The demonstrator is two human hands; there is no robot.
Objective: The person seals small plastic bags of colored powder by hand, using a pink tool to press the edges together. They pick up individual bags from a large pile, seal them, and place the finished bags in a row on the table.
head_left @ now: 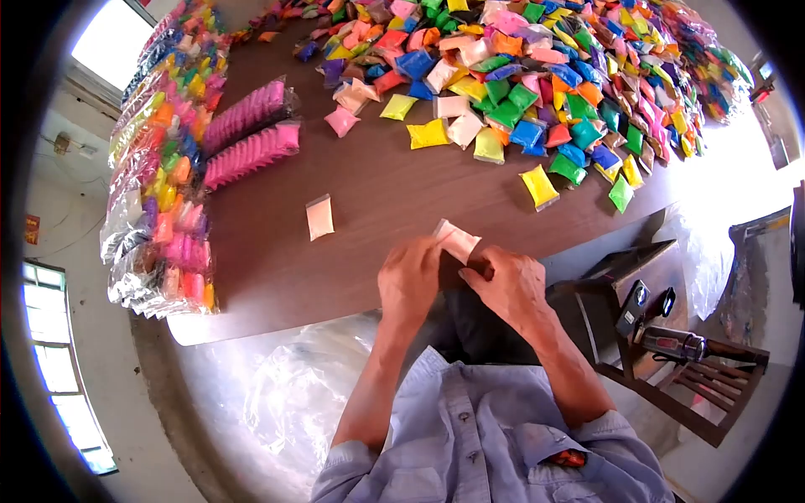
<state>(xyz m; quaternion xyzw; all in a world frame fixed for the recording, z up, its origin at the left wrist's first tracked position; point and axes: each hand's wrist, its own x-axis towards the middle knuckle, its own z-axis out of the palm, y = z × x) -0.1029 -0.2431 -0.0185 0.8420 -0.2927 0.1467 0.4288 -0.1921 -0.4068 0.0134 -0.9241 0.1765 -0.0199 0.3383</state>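
Note:
Between my two hands, over the table's near edge, is a small peach-coloured packet [458,241] in clear wrapping. My left hand [409,275] pinches its left end, with the fingers curled. At its lower right end my right hand [509,283] is closed, thumb and fingers pressed together on the packet. A second peach packet [319,218] lies flat on the brown table [268,268], to the left of my hands and apart from them. A yellow packet [538,186] rests beyond my right hand, at the front of the big heap.
A large heap of coloured packets [503,92] covers the far side. Along the left edge stand stacked bags of mixed packets [163,201]. Beside them lie two rows of pink packets [251,155]. A wooden chair [713,381] holding small items stands at right; clear plastic [277,402] lies below.

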